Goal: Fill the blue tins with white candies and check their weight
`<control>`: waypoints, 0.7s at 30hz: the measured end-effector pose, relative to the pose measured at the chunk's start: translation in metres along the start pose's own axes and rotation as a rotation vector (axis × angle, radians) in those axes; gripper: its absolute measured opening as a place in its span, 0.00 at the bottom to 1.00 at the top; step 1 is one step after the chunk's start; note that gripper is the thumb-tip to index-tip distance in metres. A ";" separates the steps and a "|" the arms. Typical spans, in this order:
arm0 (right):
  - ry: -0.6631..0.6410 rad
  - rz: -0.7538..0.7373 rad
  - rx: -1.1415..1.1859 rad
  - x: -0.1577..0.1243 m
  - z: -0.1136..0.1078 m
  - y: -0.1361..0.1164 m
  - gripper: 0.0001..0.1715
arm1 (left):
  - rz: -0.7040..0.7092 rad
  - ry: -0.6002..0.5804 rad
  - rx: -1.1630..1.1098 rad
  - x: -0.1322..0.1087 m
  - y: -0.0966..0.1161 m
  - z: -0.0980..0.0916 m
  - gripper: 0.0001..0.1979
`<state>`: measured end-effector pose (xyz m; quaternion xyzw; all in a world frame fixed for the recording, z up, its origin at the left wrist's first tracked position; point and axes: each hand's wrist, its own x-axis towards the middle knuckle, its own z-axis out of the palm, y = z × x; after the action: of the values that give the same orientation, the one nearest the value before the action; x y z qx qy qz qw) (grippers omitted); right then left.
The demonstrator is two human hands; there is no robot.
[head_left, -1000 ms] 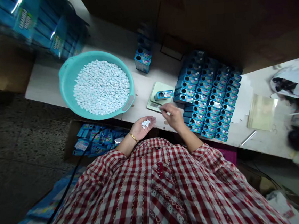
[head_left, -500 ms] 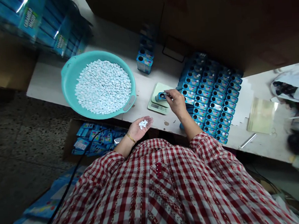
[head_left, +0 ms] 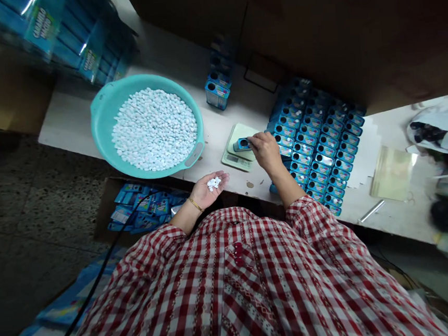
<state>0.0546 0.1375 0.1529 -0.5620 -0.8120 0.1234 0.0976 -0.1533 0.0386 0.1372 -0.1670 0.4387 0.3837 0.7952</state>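
My left hand (head_left: 209, 190) lies palm up, slightly cupped, with several white candies (head_left: 213, 183) on it. The fingers of my right hand (head_left: 265, 151) are pinched at the right end of a small blue tin (head_left: 241, 144), which is on the pale green scale (head_left: 237, 160). Whether the fingers grip the tin or something small above it is hidden. A turquoise basin (head_left: 101, 134) full of white candies (head_left: 153, 129) stands to the left. Rows of blue tins (head_left: 313, 163) with dark round openings stand right of my right hand.
A short row of tins (head_left: 217, 95) stands behind the scale. Packed blue packages (head_left: 80, 44) are at the back left. Below the basin is a box of blue packets (head_left: 145, 209). A metal tube (head_left: 371, 211) and plastic bags (head_left: 436, 126) lie at the right.
My left hand has shifted very slightly, still holding the candies. My right hand has moved a little at the tin's right end, its fingers closer together.
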 end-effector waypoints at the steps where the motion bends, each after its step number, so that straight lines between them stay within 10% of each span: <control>1: -0.020 -0.001 0.008 0.004 0.001 -0.003 0.17 | 0.002 -0.001 0.003 0.000 0.001 0.000 0.12; 14: -0.319 -0.286 0.122 -0.062 0.011 -0.101 0.17 | -0.058 -0.082 -0.087 -0.002 -0.005 0.005 0.17; 21: -0.356 -0.229 0.209 -0.072 0.021 -0.091 0.15 | -0.064 -0.068 -0.068 -0.004 -0.012 0.003 0.15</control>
<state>-0.0073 0.0373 0.1597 -0.4226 -0.8577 0.2919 0.0240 -0.1442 0.0303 0.1413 -0.1950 0.3927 0.3781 0.8154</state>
